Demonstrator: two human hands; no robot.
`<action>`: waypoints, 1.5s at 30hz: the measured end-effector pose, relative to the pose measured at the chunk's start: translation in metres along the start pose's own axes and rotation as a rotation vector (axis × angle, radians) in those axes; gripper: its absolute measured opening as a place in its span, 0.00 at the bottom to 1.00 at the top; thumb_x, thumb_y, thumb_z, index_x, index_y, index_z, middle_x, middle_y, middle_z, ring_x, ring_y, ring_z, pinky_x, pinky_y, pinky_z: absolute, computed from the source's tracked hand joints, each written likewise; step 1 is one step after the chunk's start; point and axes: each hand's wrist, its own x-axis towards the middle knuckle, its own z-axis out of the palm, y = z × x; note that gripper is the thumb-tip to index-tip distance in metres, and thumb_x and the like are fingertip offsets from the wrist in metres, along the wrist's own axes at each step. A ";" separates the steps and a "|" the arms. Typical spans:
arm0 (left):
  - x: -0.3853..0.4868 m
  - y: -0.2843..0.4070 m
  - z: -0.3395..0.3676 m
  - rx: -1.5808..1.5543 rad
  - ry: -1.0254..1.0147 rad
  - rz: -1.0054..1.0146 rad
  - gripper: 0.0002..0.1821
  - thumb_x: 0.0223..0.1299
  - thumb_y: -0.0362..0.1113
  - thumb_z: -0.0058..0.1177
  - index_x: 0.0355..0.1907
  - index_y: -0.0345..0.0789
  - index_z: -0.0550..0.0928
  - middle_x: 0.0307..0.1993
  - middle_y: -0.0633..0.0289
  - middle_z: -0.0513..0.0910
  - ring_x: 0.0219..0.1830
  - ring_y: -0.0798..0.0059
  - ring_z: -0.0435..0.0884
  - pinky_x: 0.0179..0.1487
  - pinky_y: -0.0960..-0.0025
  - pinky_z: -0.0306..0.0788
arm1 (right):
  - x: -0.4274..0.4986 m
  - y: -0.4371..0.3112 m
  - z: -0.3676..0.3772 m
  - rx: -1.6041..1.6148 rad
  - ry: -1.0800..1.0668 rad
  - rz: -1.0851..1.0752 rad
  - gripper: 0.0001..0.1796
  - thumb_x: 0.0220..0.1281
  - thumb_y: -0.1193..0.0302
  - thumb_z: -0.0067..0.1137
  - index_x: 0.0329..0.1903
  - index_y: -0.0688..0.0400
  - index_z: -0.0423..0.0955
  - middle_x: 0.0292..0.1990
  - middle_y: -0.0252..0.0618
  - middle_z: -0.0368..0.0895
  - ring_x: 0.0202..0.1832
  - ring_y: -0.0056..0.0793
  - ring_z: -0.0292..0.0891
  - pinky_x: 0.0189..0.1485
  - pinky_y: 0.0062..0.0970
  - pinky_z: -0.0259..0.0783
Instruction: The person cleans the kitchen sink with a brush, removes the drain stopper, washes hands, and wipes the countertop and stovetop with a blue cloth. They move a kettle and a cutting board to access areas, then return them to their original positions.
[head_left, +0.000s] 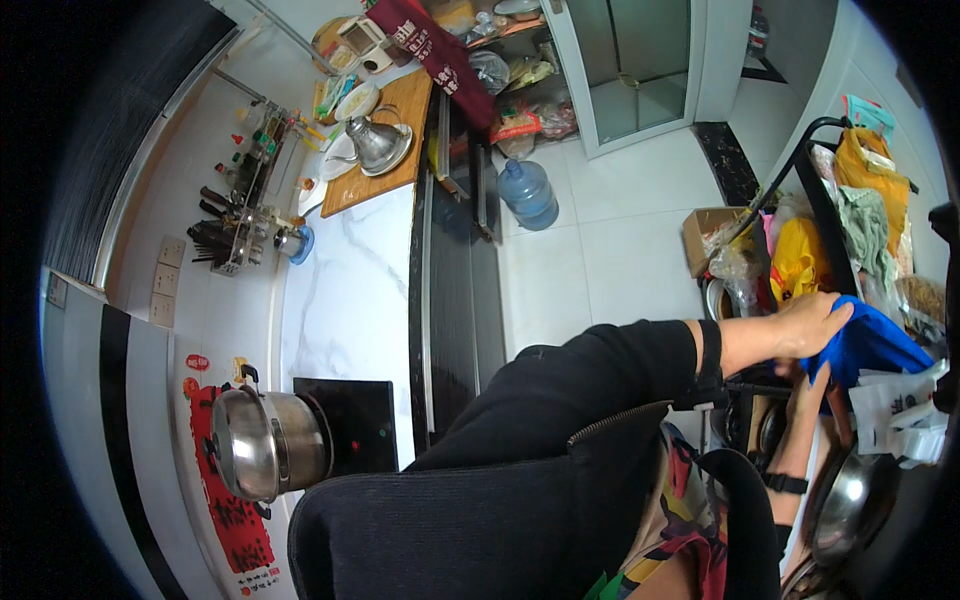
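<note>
At the right side, my left hand (814, 326) grips a bright blue piece of fabric (874, 337), possibly a cloth bag. Just below it, my right hand (814, 386) is up against the same fabric; its fingers are partly hidden, so its grip cannot be made out. A white plastic bag (900, 409) with printing lies against the fabric's lower edge. Above my left hand, a yellow plastic bag (801, 255) sits in a black-framed rack (829, 202). Beneath my right forearm's side lies a shiny metal pan or basin (855, 510).
A large steel pot (262, 442) stands on the black cooktop (367, 416), which shows a red light. The marble-patterned counter (345, 300) carries a wooden board (390, 161) with a metal kettle (371, 146). A blue water jug (529, 193) and a cardboard box (709, 236) stand on the floor.
</note>
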 end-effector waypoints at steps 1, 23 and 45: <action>0.000 0.001 -0.007 0.102 0.043 0.018 0.25 0.68 0.54 0.36 0.39 0.32 0.76 0.35 0.44 0.81 0.39 0.44 0.80 0.43 0.51 0.72 | -0.003 0.002 -0.002 0.064 0.036 0.059 0.23 0.72 0.49 0.39 0.49 0.57 0.68 0.36 0.34 0.76 0.38 0.22 0.74 0.47 0.23 0.70; 0.010 -0.028 0.006 0.355 -0.111 -0.039 0.25 0.62 0.55 0.43 0.38 0.34 0.84 0.37 0.46 0.83 0.43 0.48 0.81 0.51 0.51 0.72 | -0.020 0.002 -0.021 -0.563 0.119 -0.056 0.27 0.68 0.56 0.48 0.63 0.57 0.63 0.60 0.46 0.70 0.58 0.37 0.70 0.62 0.29 0.64; 0.014 -0.060 0.012 0.018 -0.272 -0.079 0.32 0.50 0.58 0.56 0.37 0.25 0.80 0.30 0.44 0.83 0.37 0.51 0.82 0.43 0.56 0.75 | 0.034 -0.023 0.005 0.306 0.562 0.212 0.37 0.65 0.43 0.44 0.67 0.56 0.62 0.61 0.41 0.69 0.57 0.35 0.68 0.52 0.40 0.65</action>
